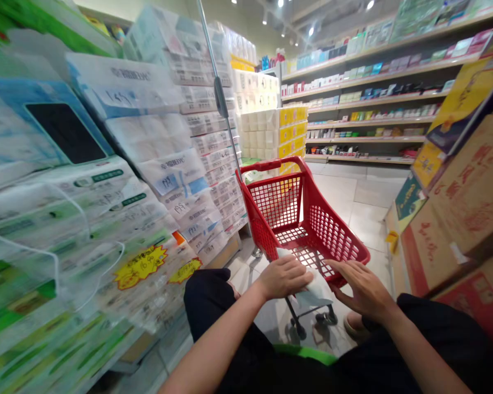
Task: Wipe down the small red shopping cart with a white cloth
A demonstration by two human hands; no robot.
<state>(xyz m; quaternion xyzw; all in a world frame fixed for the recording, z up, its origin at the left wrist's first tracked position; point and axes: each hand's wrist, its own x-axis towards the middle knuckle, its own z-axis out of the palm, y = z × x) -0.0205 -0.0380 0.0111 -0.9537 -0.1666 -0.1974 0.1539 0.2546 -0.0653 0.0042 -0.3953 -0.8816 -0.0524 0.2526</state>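
A red plastic shopping cart with a grid-holed basket stands before my knees. My left hand presses a white cloth or tissue against the basket's near edge, its fingers curled over it. Part of the cloth hangs below the hand, and another corner shows above. At the near right corner of the basket, my right hand has its rim between thumb and fairly straight fingers. Below the basket, the cart's legs and dark wheels rest on the floor.
Stacked tissue packs rise at the left, with a dark-screened device and white cable on them. A metal pole rises beside the cart. Cardboard boxes line the right. Stocked shelves stand behind a tiled floor.
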